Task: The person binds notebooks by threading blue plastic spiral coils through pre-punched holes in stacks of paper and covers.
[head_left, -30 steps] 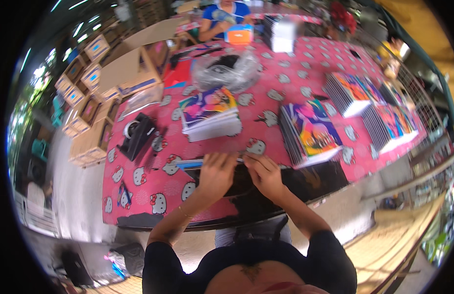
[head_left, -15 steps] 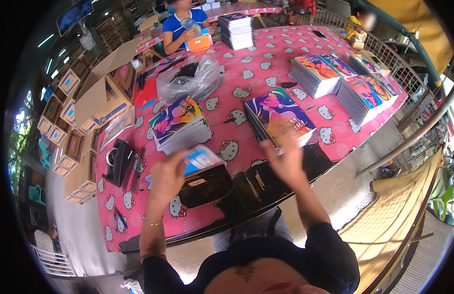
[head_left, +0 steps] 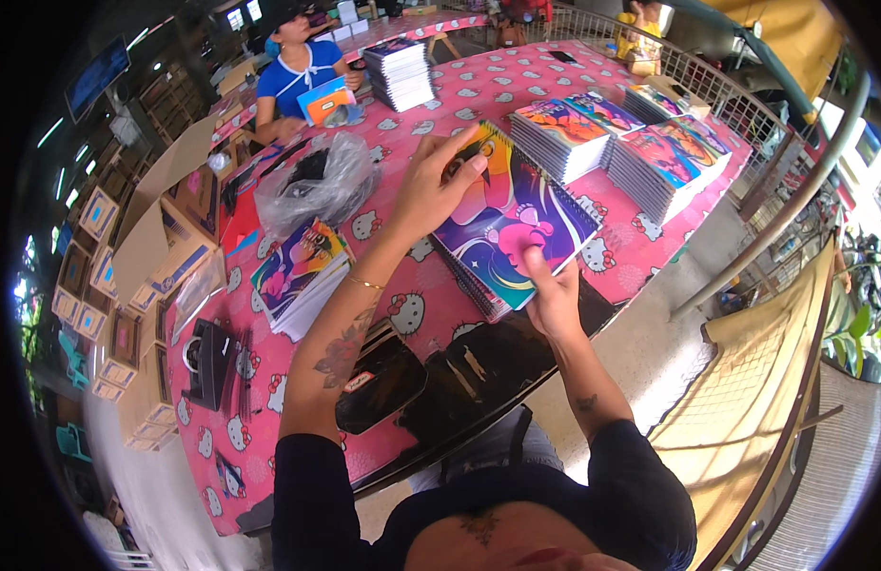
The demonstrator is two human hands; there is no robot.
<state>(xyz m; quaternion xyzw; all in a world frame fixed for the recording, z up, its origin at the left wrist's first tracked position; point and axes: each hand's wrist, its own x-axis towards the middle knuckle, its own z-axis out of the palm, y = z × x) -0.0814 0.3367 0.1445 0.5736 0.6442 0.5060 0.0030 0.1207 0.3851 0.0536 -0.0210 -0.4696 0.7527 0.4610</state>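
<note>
A spiral notebook with a purple, pink and yellow cover lies tilted over a stack of spiral notebooks at the table's near middle. At its far left corner, my left hand grips it with the thumb on the cover and the index finger along the edge. My right hand holds its near end, thumb on top and fingers hidden underneath. Left of my left forearm stands another pile of notebooks. Partly behind that forearm is a black block-like tool.
A black tape dispenser stands at the left. Beyond it are cardboard boxes and a clear plastic bag. Notebook stacks fill the far right. Across the pink patterned table, a person in blue sits beside another stack.
My left hand has moved from the left notebook pile to the right-hand stack. Both hands now hold a notebook there. The person opposite has lowered the orange and blue item.
</note>
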